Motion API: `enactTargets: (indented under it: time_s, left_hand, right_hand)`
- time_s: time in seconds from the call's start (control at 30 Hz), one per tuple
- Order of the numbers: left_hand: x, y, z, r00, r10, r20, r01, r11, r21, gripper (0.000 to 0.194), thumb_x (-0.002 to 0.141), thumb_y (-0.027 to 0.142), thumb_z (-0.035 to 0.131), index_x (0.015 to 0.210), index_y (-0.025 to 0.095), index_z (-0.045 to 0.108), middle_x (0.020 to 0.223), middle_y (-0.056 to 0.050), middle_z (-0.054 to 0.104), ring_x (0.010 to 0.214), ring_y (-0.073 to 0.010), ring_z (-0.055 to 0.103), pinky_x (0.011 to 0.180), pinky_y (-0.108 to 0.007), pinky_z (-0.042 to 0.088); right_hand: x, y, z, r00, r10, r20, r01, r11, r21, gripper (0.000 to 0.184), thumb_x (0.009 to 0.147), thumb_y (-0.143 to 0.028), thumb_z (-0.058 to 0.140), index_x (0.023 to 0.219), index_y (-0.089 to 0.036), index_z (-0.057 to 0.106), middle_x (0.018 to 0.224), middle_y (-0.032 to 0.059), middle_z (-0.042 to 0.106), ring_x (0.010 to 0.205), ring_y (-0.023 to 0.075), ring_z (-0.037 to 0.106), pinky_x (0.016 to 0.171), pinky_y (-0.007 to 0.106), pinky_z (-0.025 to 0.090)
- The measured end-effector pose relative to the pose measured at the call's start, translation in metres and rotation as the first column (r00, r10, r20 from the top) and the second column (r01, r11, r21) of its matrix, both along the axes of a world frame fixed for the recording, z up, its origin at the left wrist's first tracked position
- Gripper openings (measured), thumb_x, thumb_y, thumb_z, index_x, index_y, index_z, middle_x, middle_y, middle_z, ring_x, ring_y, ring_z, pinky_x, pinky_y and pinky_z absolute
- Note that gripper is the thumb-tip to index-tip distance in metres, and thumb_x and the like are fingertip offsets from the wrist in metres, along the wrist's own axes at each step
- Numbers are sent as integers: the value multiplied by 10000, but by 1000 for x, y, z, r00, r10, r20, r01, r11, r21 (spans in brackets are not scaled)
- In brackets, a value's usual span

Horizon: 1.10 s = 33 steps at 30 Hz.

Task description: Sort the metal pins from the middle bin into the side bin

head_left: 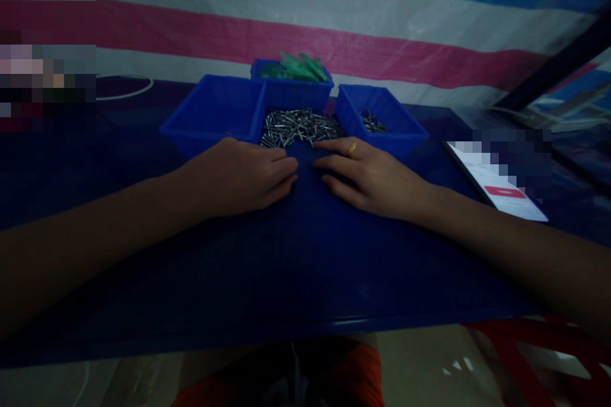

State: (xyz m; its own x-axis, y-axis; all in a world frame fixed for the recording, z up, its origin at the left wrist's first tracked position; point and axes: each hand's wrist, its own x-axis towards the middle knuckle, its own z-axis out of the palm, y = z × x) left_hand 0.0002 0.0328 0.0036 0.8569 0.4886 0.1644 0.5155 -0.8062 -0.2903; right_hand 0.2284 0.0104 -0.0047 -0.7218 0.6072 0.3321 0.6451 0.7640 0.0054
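A loose pile of small shiny metal pins [300, 127], perhaps rivets, lies on the dark blue table [305, 254] between two blue bins. At its near left edge rests my left hand [243, 172], its fingers curled together; whatever they may hold is hidden. My right hand [372, 174], with a gold ring, has its fingers apart, and the index fingertip is at a pin on the pile's near right edge. No pins show inside the left blue bin [214, 107]. Some pins lie in the right blue bin [382, 111].
Behind the pile stands a third blue bin [296, 92] with green packets [305, 67] in it. A lit tablet or phone [508, 187] lies at the right. Striped sheeting [334, 18] hangs behind the table. Below right is a red stool [515, 356].
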Motion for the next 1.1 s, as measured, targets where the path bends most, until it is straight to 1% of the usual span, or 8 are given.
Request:
enactTargets:
  time_s: [0.13, 0.2, 0.37, 0.47, 0.57, 0.73, 0.83, 1.1]
  left_hand:
    - [0, 1, 0, 1000, 1, -11, -1, 1000, 3, 281, 902, 324, 337, 878, 195, 586, 748, -17, 611, 599, -130, 551, 476, -239, 242]
    - [1, 1, 0, 1000, -6, -22, 6, 1000, 12, 281, 903, 320, 330, 879, 197, 582, 753, -20, 613, 605, -137, 562, 470, -242, 243]
    - [2, 0, 0, 1000, -9, -16, 9, 1000, 30, 271, 899, 315, 335, 871, 196, 577, 739, -22, 614, 600, -143, 570, 462, -245, 257]
    - [2, 0, 0, 1000, -10, -21, 11, 999, 34, 268, 897, 308, 334, 867, 191, 574, 730, -24, 610, 600, -147, 577, 459, -248, 264]
    - [2, -1, 0, 1000, -14, -23, 15, 999, 32, 266, 898, 306, 333, 870, 190, 570, 733, -24, 607, 602, -150, 582, 456, -249, 262]
    - [1, 0, 1, 1000, -9, -20, 10, 999, 42, 267, 896, 308, 329, 868, 191, 568, 722, -23, 607, 590, -151, 580, 451, -249, 253]
    - [2, 0, 1, 1000, -4, -28, 5, 999, 41, 272, 899, 308, 323, 869, 194, 568, 729, -23, 611, 597, -142, 579, 455, -245, 258]
    - [1, 0, 1, 1000, -14, -17, 14, 1000, 27, 270, 899, 312, 332, 870, 191, 572, 743, -24, 611, 602, -134, 575, 467, -237, 279]
  right_hand:
    - [-1, -1, 3, 998, 20, 54, -17, 999, -51, 331, 907, -241, 387, 1131, -89, 578, 1158, 166, 593, 1056, 233, 565, 911, 394, 464]
    - [-1, -2, 4, 998, 21, 53, -18, 998, -57, 332, 911, -250, 380, 1142, -107, 572, 1164, 158, 593, 1069, 234, 561, 912, 406, 467]
    - [-1, -1, 2, 998, 35, 60, -33, 999, -32, 406, 918, -321, 392, 1252, -116, 496, 1327, 171, 470, 1208, 252, 457, 984, 447, 408]
    - [-1, 0, 2, 992, 86, 95, -79, 994, -73, 446, 931, -352, 363, 1268, -89, 490, 1332, 173, 468, 1236, 245, 431, 1025, 429, 370]
    - [0, 1, 3, 989, 102, 103, -90, 989, -115, 462, 935, -366, 351, 1271, -80, 490, 1315, 171, 489, 1223, 235, 449, 1031, 411, 368]
    - [0, 1, 2, 992, 95, 83, -91, 994, -54, 454, 925, -359, 377, 1269, -84, 488, 1381, 198, 400, 1282, 267, 371, 1034, 468, 350]
    - [0, 1, 2, 993, 83, 80, -79, 995, -54, 446, 918, -356, 395, 1269, -96, 488, 1405, 193, 365, 1311, 281, 321, 1036, 496, 337]
    - [0, 0, 0, 995, 46, 90, -37, 995, -97, 451, 923, -369, 381, 1275, -106, 483, 1358, 183, 437, 1264, 269, 400, 1022, 476, 363]
